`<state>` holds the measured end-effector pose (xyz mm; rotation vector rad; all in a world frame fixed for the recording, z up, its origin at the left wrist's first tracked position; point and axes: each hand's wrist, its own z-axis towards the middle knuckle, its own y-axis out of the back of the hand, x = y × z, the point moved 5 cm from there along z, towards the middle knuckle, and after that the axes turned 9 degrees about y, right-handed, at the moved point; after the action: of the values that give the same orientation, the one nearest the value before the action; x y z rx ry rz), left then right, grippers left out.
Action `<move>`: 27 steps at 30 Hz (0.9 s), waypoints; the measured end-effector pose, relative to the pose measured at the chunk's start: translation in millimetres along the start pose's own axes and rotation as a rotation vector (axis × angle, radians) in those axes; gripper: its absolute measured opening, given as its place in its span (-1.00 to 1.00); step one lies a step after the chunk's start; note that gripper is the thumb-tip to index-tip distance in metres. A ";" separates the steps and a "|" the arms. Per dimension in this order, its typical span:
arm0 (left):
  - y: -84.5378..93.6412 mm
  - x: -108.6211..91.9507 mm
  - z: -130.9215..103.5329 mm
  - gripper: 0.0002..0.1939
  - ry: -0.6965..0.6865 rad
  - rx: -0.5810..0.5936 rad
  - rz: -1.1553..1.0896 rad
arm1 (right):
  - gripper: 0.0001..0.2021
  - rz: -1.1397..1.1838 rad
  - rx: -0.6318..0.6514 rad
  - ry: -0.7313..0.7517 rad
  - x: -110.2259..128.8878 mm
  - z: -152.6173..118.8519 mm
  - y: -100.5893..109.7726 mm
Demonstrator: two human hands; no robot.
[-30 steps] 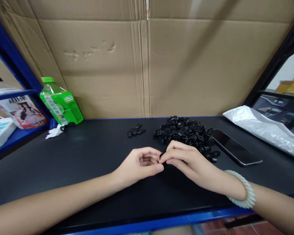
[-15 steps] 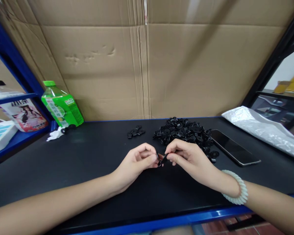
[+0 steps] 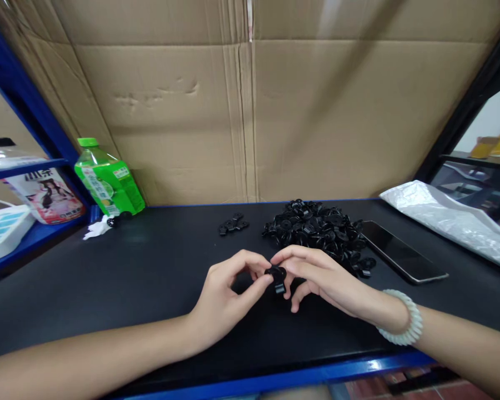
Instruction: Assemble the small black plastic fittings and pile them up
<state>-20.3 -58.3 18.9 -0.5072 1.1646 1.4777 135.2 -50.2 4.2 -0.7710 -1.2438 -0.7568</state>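
Between my hands, just above the black tabletop, is a small black plastic part (image 3: 279, 280) with a round section and a short tab pointing down. My left hand (image 3: 233, 289) pinches its left side between thumb and forefinger. The fingertips of my right hand (image 3: 320, 275) close on its upper right side, while the lower fingers hang loosely apart. Right behind my right hand lies a big heap of similar black plastic parts (image 3: 316, 225). A small group of these black parts (image 3: 233, 224) sits apart, farther back and to the left.
A phone (image 3: 402, 253) and a silvery plastic bag (image 3: 445, 216) lie right of the heap. At the left stand a green bottle (image 3: 110, 183), a crumpled white tissue (image 3: 98, 228) and a shelf with another bottle (image 3: 45, 194). A cardboard wall (image 3: 183, 122) closes off the back.
The black plastic part has turned so its round section and tab now show. My right fingers have shifted over its upper side, and the lower ones have spread.
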 end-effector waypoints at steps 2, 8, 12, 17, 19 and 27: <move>-0.6 0.0 -0.4 -0.90 -0.035 0.003 0.047 | -0.72 -0.025 0.022 0.041 0.4 0.2 -1.1; -3.8 4.2 1.5 -0.89 0.037 0.059 0.028 | -0.82 -0.149 0.013 0.130 -1.5 1.1 -1.9; -6.7 10.2 4.3 -0.86 0.225 0.105 -0.058 | -0.86 -0.213 -0.033 0.180 3.9 -0.1 0.1; -12.0 15.0 8.2 -0.77 0.360 0.227 -0.156 | -0.87 -0.208 -0.054 0.169 4.7 0.7 0.4; -11.0 14.5 9.0 -0.78 0.350 0.230 -0.184 | -0.83 -0.149 -0.043 0.131 1.5 1.8 -0.8; -7.4 11.7 8.1 -0.79 0.307 0.199 -0.147 | -0.73 -0.118 -0.062 0.067 -6.3 1.5 2.1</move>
<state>-14.4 -46.5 9.8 -0.6824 1.4644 1.1693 135.3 -47.3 -2.0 -0.7214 -1.2180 -0.9135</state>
